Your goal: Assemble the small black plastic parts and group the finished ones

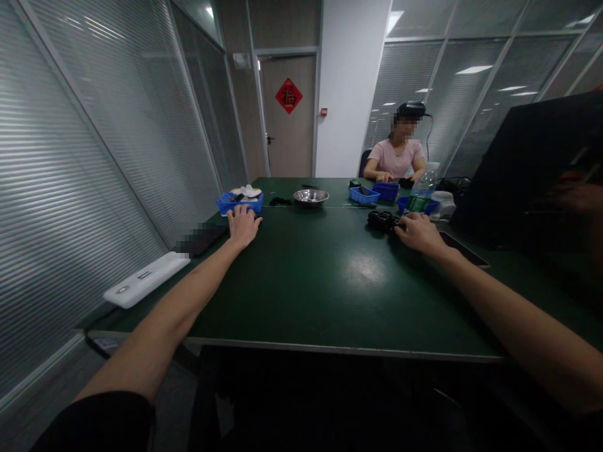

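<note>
My left hand [243,227] reaches to the far left of the table, its fingers spread at the near side of a blue plastic basket [226,206]. White pieces [249,191], one like a spoon, lie in that basket. A small dark thing shows by my left thumb, too small to name. On the right, my right hand [419,233] has its fingers curled at the end of a lumpy black object [382,220] with rounded parts; its kind is unclear. Just behind that hand stands a clear water bottle [424,187] with a green label.
On the green table [292,289] are a metal bowl [311,198], blue baskets [363,196], a white power strip [146,280] and a dark flat tablet-like thing [464,250]. A large black panel [532,169] rises at right. Another person [397,157] sits across the table.
</note>
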Demonstrator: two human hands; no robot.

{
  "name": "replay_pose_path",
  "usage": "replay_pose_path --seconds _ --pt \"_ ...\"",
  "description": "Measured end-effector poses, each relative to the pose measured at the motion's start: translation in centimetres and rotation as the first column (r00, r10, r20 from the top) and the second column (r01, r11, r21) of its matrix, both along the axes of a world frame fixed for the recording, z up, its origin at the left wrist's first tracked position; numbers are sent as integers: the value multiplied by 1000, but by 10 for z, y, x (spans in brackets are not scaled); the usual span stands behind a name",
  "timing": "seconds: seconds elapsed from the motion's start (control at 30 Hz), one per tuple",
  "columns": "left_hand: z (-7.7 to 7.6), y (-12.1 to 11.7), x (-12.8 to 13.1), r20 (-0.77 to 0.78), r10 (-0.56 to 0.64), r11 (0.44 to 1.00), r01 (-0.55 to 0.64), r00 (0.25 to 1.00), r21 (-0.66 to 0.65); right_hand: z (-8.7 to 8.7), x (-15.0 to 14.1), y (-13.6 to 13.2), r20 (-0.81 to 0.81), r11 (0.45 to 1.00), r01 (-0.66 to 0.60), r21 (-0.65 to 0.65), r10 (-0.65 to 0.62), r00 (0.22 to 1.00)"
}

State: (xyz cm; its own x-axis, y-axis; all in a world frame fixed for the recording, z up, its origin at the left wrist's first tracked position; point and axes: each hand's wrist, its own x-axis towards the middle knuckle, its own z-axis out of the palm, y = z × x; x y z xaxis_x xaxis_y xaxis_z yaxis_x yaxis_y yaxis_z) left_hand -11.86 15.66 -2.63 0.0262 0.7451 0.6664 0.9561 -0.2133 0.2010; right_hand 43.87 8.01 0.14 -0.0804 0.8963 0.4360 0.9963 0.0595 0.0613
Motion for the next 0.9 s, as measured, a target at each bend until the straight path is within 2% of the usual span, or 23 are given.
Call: replay_pose_path --seconds 0.23,0.4,0.63,0.9 --pt "1 0 0 -6 -8 1000 7 1000 -24 3 -17 -3 7 995 -102 -9 102 995" --pt "-1 0 2 -31 -33 999 32 999 -31 4 -46 -13 -29 959 -279 44 281 959" --pt "-4 2 -1 -3 2 1000 -2 1000 6 2 -100 -43 -251 835 -547 57 542 802" --pt "-3 -2 1 19 21 1000 -22 1000 19 -1 -139 -69 -454 706 -707 39 643 617"
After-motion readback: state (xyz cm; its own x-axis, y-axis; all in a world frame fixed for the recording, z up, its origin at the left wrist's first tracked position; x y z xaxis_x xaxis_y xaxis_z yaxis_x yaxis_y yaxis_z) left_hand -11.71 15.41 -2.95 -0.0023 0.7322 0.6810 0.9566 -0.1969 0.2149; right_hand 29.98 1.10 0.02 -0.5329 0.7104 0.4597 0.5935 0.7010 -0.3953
